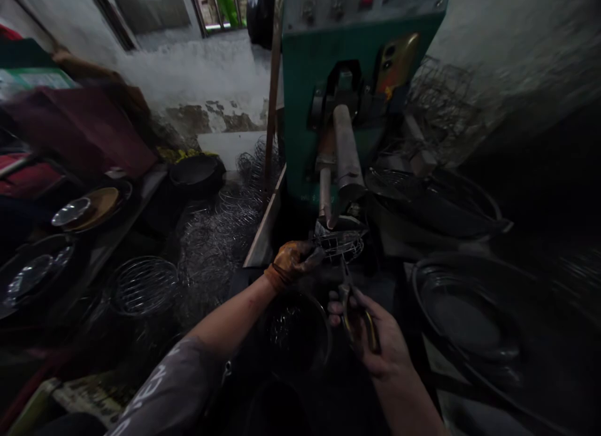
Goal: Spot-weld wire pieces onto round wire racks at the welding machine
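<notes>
My left hand [292,262], in an orange-brown glove, is closed at the left side of a small round wire basket [345,245]. The basket sits just below the metal arms [348,154] of a green machine [300,110]. In my bare right hand [382,339] is a pair of pliers [348,295] with dark, yellow-edged handles. The pliers' jaws point up at the basket's near side; whether they grip a wire I cannot tell. Beneath my hands stands a dark round basin [326,336] with shiny bits in it.
Left of the machine lies a heap of tangled wire rings [211,235]. A round wire grid [144,285] is nearer on the left. Large dark pans [469,311] stand at the right. A phone [397,63] is fixed to the machine's front, and a wooden board [265,226] leans beside it.
</notes>
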Demonstrator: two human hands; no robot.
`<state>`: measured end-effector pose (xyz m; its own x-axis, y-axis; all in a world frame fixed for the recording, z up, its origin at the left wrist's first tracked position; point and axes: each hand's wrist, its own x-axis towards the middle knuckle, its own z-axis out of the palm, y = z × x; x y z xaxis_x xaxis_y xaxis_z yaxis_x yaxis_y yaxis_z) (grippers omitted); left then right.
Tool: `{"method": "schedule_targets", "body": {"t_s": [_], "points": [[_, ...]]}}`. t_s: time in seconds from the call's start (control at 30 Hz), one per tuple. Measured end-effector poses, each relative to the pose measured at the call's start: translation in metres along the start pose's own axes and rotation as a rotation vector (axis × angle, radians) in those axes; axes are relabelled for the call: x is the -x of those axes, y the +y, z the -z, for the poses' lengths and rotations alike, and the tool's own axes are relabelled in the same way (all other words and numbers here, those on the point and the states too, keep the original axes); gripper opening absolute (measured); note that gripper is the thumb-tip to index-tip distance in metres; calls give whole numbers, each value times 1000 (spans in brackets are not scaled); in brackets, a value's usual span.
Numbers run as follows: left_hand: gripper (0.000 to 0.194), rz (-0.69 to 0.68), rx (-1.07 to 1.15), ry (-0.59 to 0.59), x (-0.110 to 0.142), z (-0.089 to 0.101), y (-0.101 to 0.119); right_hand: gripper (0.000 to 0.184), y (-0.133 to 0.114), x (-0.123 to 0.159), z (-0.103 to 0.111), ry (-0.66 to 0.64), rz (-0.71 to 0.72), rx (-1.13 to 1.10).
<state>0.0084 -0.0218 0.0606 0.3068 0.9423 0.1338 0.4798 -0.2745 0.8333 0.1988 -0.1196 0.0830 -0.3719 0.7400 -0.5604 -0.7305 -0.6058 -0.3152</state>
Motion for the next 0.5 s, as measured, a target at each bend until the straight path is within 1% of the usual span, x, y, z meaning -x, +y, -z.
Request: {"method": "schedule_targets", "body": {"t_s": [0.1,0.2,0.27,0.37,0.43,0.5], "points": [[41,28,117,1,-10,12,5,15,-8,-10,-15,-18,-39,-7],[41,32,183,20,-17,19,1,14,-10,-19,-27,-8,-56,-44],[40,34,153,36,-19,21,-4,14,-9,-25,-30,7,-52,-61],[40,72,103,76,-24,22,-10,11,-8,-33,-30,10,-30,-53],[41,103,112,92,-27,22,-12,9,-9,-37,-31,13,-11,-42],[42,126,129,81,-30,23,-12,7,-11,-40,-33,19,1,-32]]}}
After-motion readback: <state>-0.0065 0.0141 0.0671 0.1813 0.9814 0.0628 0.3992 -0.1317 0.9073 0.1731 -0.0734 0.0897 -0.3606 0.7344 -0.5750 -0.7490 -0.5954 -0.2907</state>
